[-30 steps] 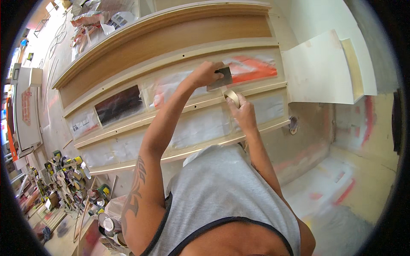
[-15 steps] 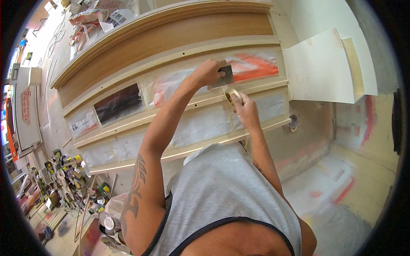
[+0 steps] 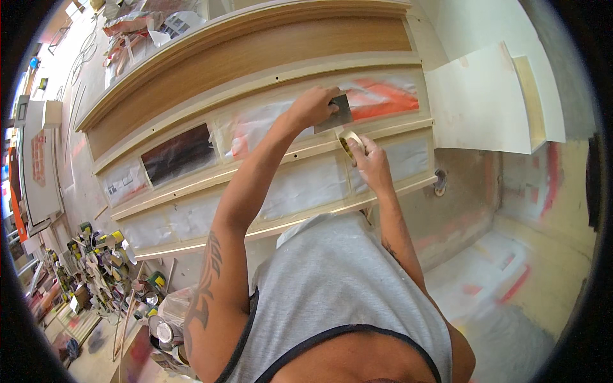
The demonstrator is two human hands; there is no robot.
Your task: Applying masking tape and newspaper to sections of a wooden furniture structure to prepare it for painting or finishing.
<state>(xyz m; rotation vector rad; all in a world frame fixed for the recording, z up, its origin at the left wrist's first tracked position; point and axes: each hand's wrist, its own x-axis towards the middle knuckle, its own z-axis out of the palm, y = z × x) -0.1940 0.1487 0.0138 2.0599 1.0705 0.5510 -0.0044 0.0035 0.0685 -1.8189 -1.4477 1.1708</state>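
Note:
My left hand [image 3: 311,107] grips a small dark scraper blade [image 3: 340,112] and presses it flat against the plastic-masked panel [image 3: 300,185] of a wooden door-like frame [image 3: 255,57]. Just below and to the right, my right hand [image 3: 370,165] holds a roll of masking tape [image 3: 349,142] against the pale wooden rail [image 3: 396,127] that crosses the frame. The two hands are close together, almost touching. Red paint smears [image 3: 383,101] show under the plastic beside the blade.
A white board [image 3: 485,102] leans at the right of the frame. Several paint cans and jars [image 3: 96,255] crowd the floor at lower left. A small tape roll or fitting [image 3: 440,182] sits at the frame's right edge. Paint-stained floor [image 3: 511,281] lies at lower right.
My right hand with the tape roll has shifted slightly up toward the blade. My left hand stays pressed on the panel in nearly the same spot.

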